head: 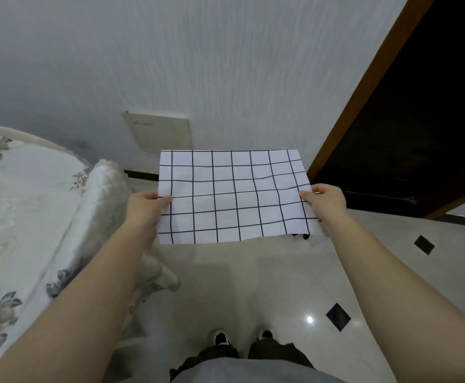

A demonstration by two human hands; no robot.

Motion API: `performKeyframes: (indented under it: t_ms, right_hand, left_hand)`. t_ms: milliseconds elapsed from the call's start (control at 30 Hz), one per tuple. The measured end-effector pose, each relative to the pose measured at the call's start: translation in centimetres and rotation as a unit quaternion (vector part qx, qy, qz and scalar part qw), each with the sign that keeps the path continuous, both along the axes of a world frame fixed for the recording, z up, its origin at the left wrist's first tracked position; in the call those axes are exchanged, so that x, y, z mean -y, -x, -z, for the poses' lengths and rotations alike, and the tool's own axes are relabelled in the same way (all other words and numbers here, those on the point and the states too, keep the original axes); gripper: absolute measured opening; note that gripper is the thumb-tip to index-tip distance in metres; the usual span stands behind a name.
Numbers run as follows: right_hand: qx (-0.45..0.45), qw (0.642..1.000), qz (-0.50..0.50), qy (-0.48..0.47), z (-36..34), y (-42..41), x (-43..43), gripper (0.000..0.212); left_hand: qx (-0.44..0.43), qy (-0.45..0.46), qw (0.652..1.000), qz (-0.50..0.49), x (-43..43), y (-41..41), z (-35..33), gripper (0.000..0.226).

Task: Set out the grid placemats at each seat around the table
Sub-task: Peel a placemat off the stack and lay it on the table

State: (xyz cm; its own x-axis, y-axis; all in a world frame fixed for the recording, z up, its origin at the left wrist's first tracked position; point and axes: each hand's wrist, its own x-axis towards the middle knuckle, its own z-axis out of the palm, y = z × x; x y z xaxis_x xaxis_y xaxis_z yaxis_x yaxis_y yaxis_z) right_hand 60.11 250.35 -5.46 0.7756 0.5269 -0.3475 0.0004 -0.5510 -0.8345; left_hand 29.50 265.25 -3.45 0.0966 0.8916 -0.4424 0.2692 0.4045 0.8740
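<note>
A white placemat with a black grid [234, 197] hangs flat in the air in front of me, above the floor. My left hand [145, 207] pinches its left edge and my right hand [326, 204] pinches its right edge, thumbs on top. The round table with a pale floral tablecloth [23, 205] lies to my left, its cloth draping down at the edge. No placemat shows on the part of the table in view.
A chair in a white cover [109, 194] stands by the table, left of the mat. A white wall with a cream panel [159, 131] is ahead. A dark doorway with a brown frame [408, 128] opens at right. Glossy tiled floor [253, 286] lies below.
</note>
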Motion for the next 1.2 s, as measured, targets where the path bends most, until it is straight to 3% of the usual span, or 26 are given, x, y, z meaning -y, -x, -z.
performKeyframes:
  t_ms: [400,700,900,1067,1200]
  right_hand:
    - [0.007,0.995,-0.103,-0.015,0.7,-7.9,-21.8,0.009]
    - [-0.006,0.964,-0.263,-0.031,-0.1,-11.1,-42.2,0.008]
    - [-0.015,0.93,-0.365,-0.021,0.6,-7.3,-52.7,0.023]
    - [-0.018,0.896,-0.442,-0.018,0.9,-1.8,-59.6,0.003]
    - [-0.012,0.871,-0.491,-0.022,1.3,3.6,-64.8,0.013]
  left_hand:
    - [-0.002,0.002,0.995,-0.101,-15.2,-4.7,1.9,0.009]
    - [-0.042,-0.019,0.971,-0.236,-24.8,-6.8,1.3,0.012]
    - [-0.051,-0.022,0.938,-0.341,-27.2,-4.6,1.2,0.008]
    - [-0.057,-0.028,0.9,-0.431,-29.0,-1.1,1.9,0.018]
    - [-0.049,-0.027,0.87,-0.49,-31.1,2.3,2.6,0.008]
